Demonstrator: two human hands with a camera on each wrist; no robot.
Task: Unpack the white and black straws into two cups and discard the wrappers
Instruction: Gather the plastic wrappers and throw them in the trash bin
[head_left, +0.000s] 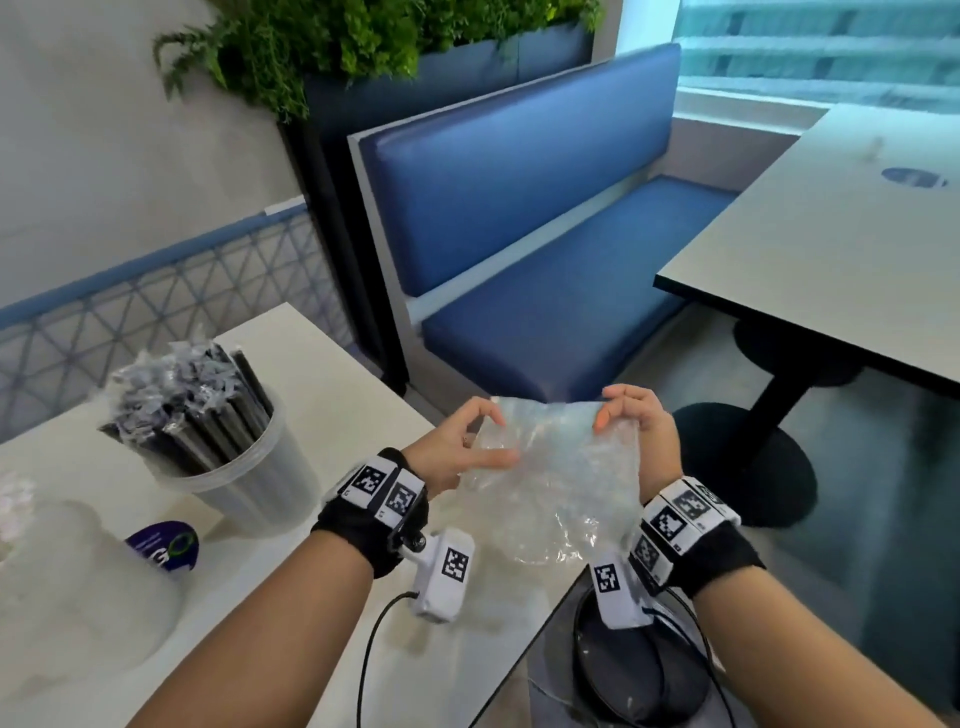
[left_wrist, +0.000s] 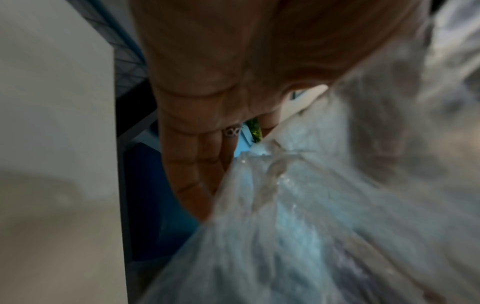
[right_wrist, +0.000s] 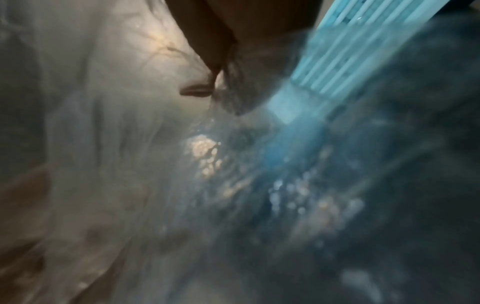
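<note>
With the black straws (head_left: 208, 410) already in the cup (head_left: 244, 483) at far left, the discard step is in hand: left hand (head_left: 462, 447) and right hand (head_left: 636, 426) pinch the empty wrapper's (head_left: 566, 483) top edge, which next needs crumpling and binning.

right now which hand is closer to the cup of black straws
Left. The left hand pinches the clear wrapper just right of the cup of black straws; the right hand holds the wrapper's far edge.
</note>
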